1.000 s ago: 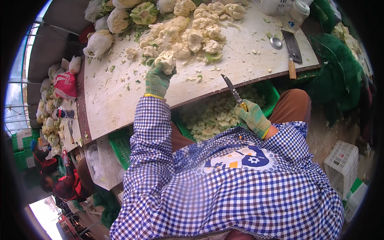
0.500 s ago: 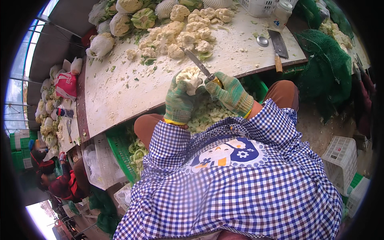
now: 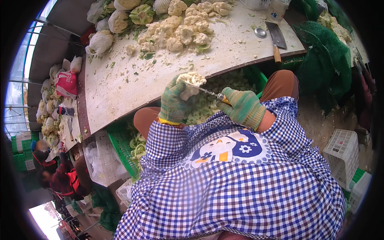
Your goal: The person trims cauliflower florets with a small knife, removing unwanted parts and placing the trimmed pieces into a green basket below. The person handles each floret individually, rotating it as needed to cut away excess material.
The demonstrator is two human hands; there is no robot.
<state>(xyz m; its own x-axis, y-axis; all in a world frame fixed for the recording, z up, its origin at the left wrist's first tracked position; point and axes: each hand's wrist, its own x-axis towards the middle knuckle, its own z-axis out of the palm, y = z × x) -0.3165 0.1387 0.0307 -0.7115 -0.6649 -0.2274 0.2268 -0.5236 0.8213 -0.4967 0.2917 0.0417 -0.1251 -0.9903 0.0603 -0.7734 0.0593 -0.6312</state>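
Observation:
My left hand [image 3: 174, 101], in a green knitted glove, grips a cauliflower piece [image 3: 192, 79] with its curds facing up. My gloved right hand [image 3: 244, 105] is closed round the yellow handle of a knife [image 3: 207, 92]. The blade reaches left and lies against the cauliflower piece, its tip hidden there. Below both hands sits a green crate [image 3: 256, 76] with many small cauliflower florets [image 3: 202, 108] in it. On the white table [image 3: 120, 86] beyond lies a heap of cut cauliflower pieces [image 3: 174, 34].
A cleaver [image 3: 276, 38] and a round metal lid [image 3: 260, 32] lie at the table's right, near a clear jar [image 3: 277, 10]. Netted cauliflowers [image 3: 100, 43] line the far left. White crates [image 3: 341, 154] stand at right. Another person [image 3: 66, 176] is at lower left.
The knife has swung down from pointing up and away to lying against the cauliflower piece. My right hand has moved down and right; the cauliflower piece has tilted in my left hand.

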